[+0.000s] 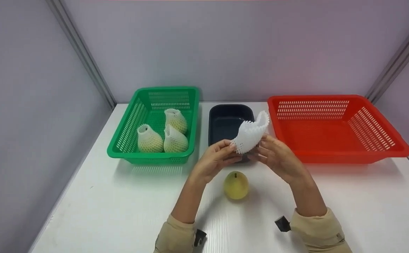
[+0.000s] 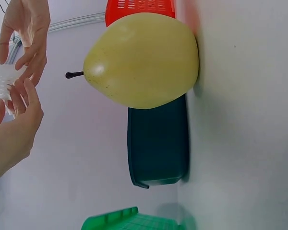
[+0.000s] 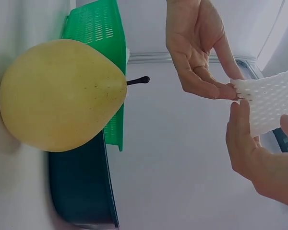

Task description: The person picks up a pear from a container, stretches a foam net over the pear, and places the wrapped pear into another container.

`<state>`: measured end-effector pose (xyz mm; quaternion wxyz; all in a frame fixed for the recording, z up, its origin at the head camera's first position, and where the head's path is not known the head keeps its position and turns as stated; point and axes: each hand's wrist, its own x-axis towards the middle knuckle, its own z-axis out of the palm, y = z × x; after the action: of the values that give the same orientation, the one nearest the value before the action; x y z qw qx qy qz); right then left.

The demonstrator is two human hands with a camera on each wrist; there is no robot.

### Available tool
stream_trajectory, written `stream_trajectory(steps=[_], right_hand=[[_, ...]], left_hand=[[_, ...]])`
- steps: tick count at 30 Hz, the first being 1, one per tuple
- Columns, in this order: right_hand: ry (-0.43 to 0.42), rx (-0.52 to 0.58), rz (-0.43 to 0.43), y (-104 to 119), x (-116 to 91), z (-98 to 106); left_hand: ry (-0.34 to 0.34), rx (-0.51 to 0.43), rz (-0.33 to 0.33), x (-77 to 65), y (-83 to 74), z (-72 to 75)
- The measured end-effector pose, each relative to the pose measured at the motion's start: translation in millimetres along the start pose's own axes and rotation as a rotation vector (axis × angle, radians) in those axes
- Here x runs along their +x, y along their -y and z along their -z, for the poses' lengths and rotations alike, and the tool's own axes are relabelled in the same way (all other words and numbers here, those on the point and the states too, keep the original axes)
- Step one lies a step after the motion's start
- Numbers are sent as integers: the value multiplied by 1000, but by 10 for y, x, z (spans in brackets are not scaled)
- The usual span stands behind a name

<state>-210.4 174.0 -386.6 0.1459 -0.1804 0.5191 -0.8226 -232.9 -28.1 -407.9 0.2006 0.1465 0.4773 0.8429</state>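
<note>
A white foam net sleeve (image 1: 250,135), with no fruit visible inside, is held up above the table between both hands. My left hand (image 1: 214,160) pinches its lower left edge between thumb and fingers. On the opposite side my right hand (image 1: 281,158) holds the sleeve, its thumb against the netting and its fingers partly behind it. Beneath the hands a bare yellow pear (image 1: 236,186) stands upright on the table, stem up. It looms large in the left wrist view, and the same pear (image 3: 62,96) fills much of the right wrist view.
At the back left, a green basket (image 1: 151,155) contains several pears (image 1: 150,140) in foam nets. A dark blue tray (image 1: 222,128) stands behind the hands, partly covered by them. The red basket (image 1: 338,154) sits at the right. Walls enclose the table's back and sides.
</note>
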Motion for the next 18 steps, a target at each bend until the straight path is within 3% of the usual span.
stream_trajectory(steps=[7,13,18], right_hand=[[-52,94,-48,-48,18,19],[-82,77,-100,-52,38,33],[-40,26,-144,-63,56,35]], left_hand=[[-9,-11,-8,2,-9,4],[10,-37,-26,-1,-12,-4],[36,-50,-24,-11,-2,-3]])
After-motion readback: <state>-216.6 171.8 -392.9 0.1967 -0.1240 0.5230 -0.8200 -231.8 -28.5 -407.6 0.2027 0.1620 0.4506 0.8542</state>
